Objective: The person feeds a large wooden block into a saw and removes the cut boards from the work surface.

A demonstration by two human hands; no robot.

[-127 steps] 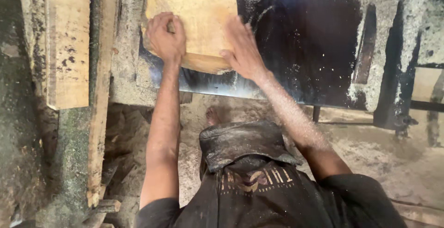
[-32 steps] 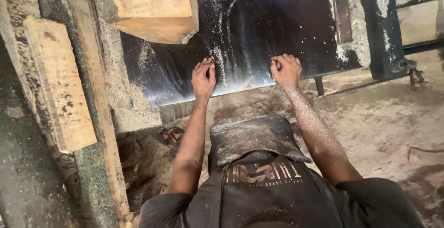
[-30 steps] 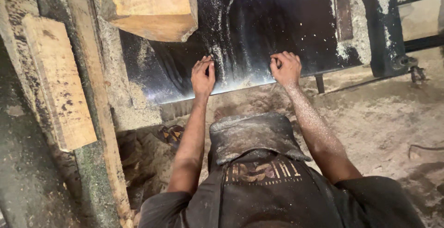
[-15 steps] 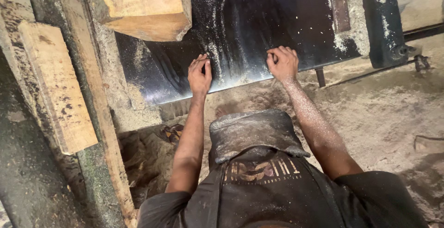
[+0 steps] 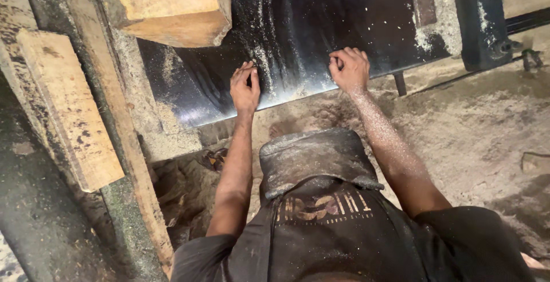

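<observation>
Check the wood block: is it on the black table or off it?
On it: the wood block rests on the black table, beyond both hands.

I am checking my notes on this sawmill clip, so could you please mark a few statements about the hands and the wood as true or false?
1. Both hands rest at the near edge of the dark metal table. True.
2. The left hand grips the wooden block. False: the block lies apart, further up the table.
3. Sawdust covers the right hand and forearm. True.
4. The plank lies on the table between the hands. False: it sits off to the left.
</observation>
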